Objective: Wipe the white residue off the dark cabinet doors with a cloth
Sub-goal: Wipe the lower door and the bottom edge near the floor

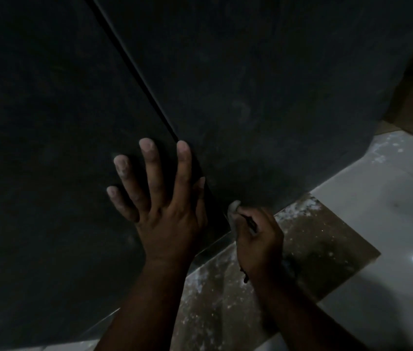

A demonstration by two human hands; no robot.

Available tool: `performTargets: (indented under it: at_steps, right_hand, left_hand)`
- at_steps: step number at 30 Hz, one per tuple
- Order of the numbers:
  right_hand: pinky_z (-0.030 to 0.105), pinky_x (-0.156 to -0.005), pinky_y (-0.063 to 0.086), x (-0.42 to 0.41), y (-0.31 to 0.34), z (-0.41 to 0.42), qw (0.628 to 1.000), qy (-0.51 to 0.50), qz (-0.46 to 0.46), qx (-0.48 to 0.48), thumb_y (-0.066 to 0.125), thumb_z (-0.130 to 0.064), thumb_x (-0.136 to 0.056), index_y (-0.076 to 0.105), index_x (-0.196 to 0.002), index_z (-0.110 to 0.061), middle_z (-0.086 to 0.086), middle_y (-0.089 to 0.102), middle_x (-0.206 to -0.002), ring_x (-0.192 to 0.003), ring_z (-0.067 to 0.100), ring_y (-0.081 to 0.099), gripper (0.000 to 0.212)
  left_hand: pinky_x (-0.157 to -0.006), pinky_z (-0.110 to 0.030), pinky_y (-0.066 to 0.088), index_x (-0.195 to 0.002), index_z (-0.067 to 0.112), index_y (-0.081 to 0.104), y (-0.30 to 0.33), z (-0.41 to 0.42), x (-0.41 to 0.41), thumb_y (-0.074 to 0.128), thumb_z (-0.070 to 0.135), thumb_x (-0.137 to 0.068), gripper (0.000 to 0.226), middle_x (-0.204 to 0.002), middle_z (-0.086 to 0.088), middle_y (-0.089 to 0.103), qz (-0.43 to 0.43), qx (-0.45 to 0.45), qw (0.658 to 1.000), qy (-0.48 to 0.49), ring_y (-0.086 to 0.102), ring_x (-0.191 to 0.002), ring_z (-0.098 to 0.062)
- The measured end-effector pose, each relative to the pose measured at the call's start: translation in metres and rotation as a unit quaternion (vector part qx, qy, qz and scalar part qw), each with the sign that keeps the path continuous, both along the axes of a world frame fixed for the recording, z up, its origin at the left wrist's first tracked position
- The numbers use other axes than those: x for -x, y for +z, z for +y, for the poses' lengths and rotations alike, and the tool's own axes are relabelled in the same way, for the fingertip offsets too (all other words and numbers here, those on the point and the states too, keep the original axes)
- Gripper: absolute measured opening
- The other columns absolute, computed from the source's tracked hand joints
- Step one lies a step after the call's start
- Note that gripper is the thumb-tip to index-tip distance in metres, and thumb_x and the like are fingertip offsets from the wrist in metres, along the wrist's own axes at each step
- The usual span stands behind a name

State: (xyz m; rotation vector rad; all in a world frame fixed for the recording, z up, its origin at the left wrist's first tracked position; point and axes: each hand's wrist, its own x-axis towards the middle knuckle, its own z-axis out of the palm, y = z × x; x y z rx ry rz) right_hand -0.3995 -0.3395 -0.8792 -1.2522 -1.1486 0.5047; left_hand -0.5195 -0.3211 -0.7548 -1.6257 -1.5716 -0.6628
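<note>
Bunched in the curled right hand, a small pale cloth presses the right dark matte cabinet door near its bottom corner. Flat, fingers spread, the left hand braces the left door; firm overlapping strokes should lift faint white residue higher up.

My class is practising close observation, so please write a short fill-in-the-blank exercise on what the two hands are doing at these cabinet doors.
1. The left hand lies flat with its fingers ____ on the left door.
2. The right hand grips a small pale ____.
3. That hand works near the ____ corner of the right door, beside the seam.
4. The floor beneath has ____ tiles.

Missing words: spread; cloth; bottom; pale
</note>
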Motion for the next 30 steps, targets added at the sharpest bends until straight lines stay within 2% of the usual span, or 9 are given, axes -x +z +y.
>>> performTargets:
  at_steps: [5, 10, 13, 17, 19, 23, 26, 28, 30]
  right_hand:
    - [0.028, -0.081, 0.058, 0.009, 0.031, 0.012, 0.998, -0.025, 0.042, -0.034, 0.074, -0.002, -0.093, 0.074, -0.099, -0.007, 0.002, 0.068, -0.101, -0.097, 0.005, 0.066, 0.008]
    - [0.020, -0.086, 0.053, 0.017, 0.064, 0.011, 0.994, 0.017, -0.037, -0.097, 0.070, -0.002, -0.095, 0.075, -0.102, -0.006, 0.005, 0.069, -0.104, -0.097, 0.012, 0.066, 0.009]
    - [0.034, -0.081, 0.058, 0.013, 0.037, 0.001, 0.998, 0.032, -0.035, -0.042, 0.071, -0.001, -0.094, 0.076, -0.099, -0.006, 0.005, 0.069, -0.102, -0.095, 0.016, 0.068, 0.008]
    - [0.045, -0.078, 0.059, 0.004, 0.018, 0.003, 0.994, -0.040, 0.077, 0.062, 0.072, -0.008, -0.094, 0.072, -0.097, -0.018, -0.001, 0.070, -0.099, -0.093, 0.010, 0.067, 0.010]
    - [0.040, -0.082, 0.060, 0.003, 0.031, 0.013, 0.992, -0.058, 0.105, 0.042, 0.071, -0.014, -0.097, 0.071, -0.101, -0.022, -0.003, 0.071, -0.101, -0.096, 0.009, 0.068, 0.009]
    - [0.017, -0.081, 0.051, 0.015, 0.049, 0.014, 0.998, -0.012, 0.036, -0.043, 0.066, -0.015, -0.099, 0.069, -0.100, -0.021, -0.009, 0.065, -0.100, -0.096, 0.005, 0.065, 0.007]
    - [0.019, -0.080, 0.052, 0.021, 0.022, -0.001, 0.999, -0.001, 0.040, 0.016, 0.067, -0.011, -0.098, 0.068, -0.100, -0.023, -0.012, 0.066, -0.100, -0.095, 0.003, 0.065, 0.012]
    - [0.023, -0.077, 0.054, 0.019, 0.001, -0.002, 0.992, -0.027, 0.091, 0.088, 0.070, -0.017, -0.096, 0.068, -0.096, -0.030, -0.015, 0.068, -0.095, -0.092, 0.002, 0.066, 0.013]
    - [0.026, -0.074, 0.052, 0.013, -0.010, 0.007, 0.970, -0.075, 0.164, 0.161, 0.073, -0.020, -0.094, 0.065, -0.091, -0.035, -0.015, 0.069, -0.089, -0.089, 0.013, 0.069, 0.017]
  left_hand:
    - [-0.124, -0.049, -0.014, -0.163, 0.034, 0.024, -0.002, 0.002, 0.000, 0.054, 0.052, -0.105, 0.069, -0.167, -0.014, 0.012, 0.008, -0.011, 1.000, 0.006, -0.025, -0.156, -0.025]
    - [-0.124, -0.051, -0.013, -0.163, 0.034, 0.029, -0.005, 0.002, 0.000, 0.054, 0.052, -0.104, 0.067, -0.170, -0.012, 0.011, -0.003, -0.015, 1.000, -0.001, -0.022, -0.157, -0.026]
    - [-0.124, -0.050, -0.013, -0.164, 0.033, 0.026, -0.004, 0.001, 0.001, 0.054, 0.051, -0.104, 0.068, -0.172, -0.008, 0.009, -0.001, -0.012, 1.000, -0.002, -0.022, -0.157, -0.026]
    - [-0.124, -0.051, -0.013, -0.165, 0.035, 0.021, -0.004, -0.001, 0.003, 0.056, 0.051, -0.104, 0.072, -0.173, -0.001, -0.015, 0.004, -0.009, 1.000, -0.014, -0.021, -0.157, -0.028]
    - [-0.124, -0.051, -0.015, -0.164, 0.038, 0.023, -0.005, -0.001, 0.004, 0.057, 0.054, -0.103, 0.072, -0.173, 0.000, -0.016, 0.009, -0.002, 1.000, -0.023, -0.021, -0.158, -0.028]
    - [-0.123, -0.051, -0.018, -0.163, 0.037, 0.028, -0.016, -0.002, 0.004, 0.054, 0.059, -0.103, 0.069, -0.173, -0.004, -0.012, 0.045, 0.030, 0.997, -0.053, -0.019, -0.158, -0.030]
    - [-0.125, -0.050, -0.014, -0.164, 0.030, 0.026, -0.027, -0.004, 0.002, 0.050, 0.052, -0.107, 0.066, -0.174, -0.005, -0.008, 0.078, 0.039, 0.994, -0.065, -0.013, -0.160, -0.028]
    - [-0.126, -0.049, -0.014, -0.165, 0.028, 0.023, -0.029, -0.002, 0.001, 0.046, 0.050, -0.109, 0.064, -0.174, -0.005, -0.008, 0.076, 0.047, 0.994, -0.068, -0.012, -0.160, -0.027]
    - [-0.126, -0.049, -0.013, -0.165, 0.026, 0.023, -0.029, -0.001, 0.001, 0.042, 0.048, -0.110, 0.062, -0.174, -0.007, -0.009, 0.072, 0.066, 0.992, -0.076, -0.011, -0.160, -0.026]
